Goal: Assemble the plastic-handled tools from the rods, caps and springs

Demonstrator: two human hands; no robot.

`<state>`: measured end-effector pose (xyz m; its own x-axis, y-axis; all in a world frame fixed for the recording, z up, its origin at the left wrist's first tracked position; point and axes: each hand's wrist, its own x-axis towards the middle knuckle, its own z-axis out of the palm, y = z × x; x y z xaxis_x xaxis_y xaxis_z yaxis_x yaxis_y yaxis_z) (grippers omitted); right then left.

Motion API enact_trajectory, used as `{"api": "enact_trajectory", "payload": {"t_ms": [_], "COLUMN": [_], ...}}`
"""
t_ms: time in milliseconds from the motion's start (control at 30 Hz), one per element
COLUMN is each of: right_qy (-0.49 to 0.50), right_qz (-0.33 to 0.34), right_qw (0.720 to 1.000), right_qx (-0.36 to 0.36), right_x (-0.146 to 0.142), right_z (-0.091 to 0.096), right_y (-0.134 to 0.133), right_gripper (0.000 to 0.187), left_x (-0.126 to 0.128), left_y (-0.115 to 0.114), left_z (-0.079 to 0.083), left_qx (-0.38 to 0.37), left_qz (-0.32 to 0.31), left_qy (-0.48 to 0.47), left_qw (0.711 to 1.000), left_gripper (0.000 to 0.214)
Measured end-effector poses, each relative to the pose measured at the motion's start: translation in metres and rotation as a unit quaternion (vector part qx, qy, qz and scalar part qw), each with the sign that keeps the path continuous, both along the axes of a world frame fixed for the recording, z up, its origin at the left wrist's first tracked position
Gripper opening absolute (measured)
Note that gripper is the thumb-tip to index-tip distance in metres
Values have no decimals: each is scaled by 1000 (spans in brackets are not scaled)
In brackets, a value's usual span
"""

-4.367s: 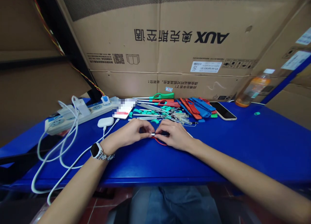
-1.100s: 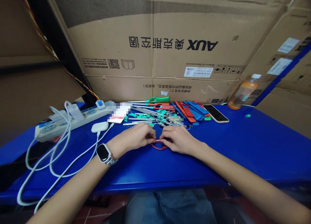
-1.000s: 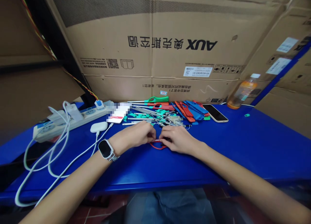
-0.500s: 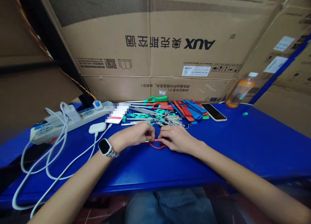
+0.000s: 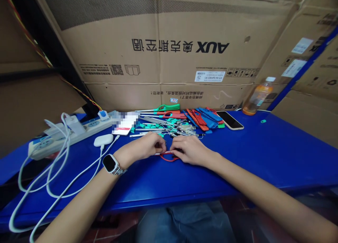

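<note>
Behind everything rises a brown carton (image 5: 171, 25). Before it, a blue bench (image 5: 200, 181) bears heaped lighter parts (image 5: 174, 123). Just nearer, the right hand (image 5: 190, 150) has its grip on a red looped piece (image 5: 169, 160) while the left hand (image 5: 149, 145) pinches the silver rod (image 5: 157, 154) along it.

On the far carton (image 5: 148, 65), "AUX 奥克斯空调" is printed upside down in large black type. Lower down, also inverted, "师傅您辛苦了!" and "请在搬运时对我温柔些,谢谢您!" can be read. At the left of the carton a QR code (image 5: 117, 70) and a book sign (image 5: 132, 70) are printed; at the right, a row of pictograms (image 5: 242, 72). On the white label (image 5: 208, 76), "25" is shown; its finer print cannot be read with certainty. The print on the right carton's stickers (image 5: 294, 68) is too small to be read.
</note>
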<state>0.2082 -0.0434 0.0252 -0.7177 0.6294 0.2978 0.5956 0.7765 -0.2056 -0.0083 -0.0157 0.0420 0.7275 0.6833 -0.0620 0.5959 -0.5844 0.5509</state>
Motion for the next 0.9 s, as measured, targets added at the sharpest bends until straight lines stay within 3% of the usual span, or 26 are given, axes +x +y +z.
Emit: {"api": "enact_trajectory", "payload": {"t_ms": [267,600,900], "right_qy": [8,43,56], "right_qz": [-11,-32,-5], "right_qw": [1000,998,998], "right_qx": [12,-37,-30], "right_x": [1,25,32], "right_z": [-6,6,-4], "right_y": [2,-8,-6], "right_gripper": [13,11,14], "left_x": [0,0,12], "left_y": [-3,-10,-5], "left_z": [-11,-12,-17], "left_qx": [148,150,140], "left_qz": [-3,-9,-26], "left_qy": [38,14,-19], "left_qw": [988,989,990], "left_gripper": [15,17,14]}}
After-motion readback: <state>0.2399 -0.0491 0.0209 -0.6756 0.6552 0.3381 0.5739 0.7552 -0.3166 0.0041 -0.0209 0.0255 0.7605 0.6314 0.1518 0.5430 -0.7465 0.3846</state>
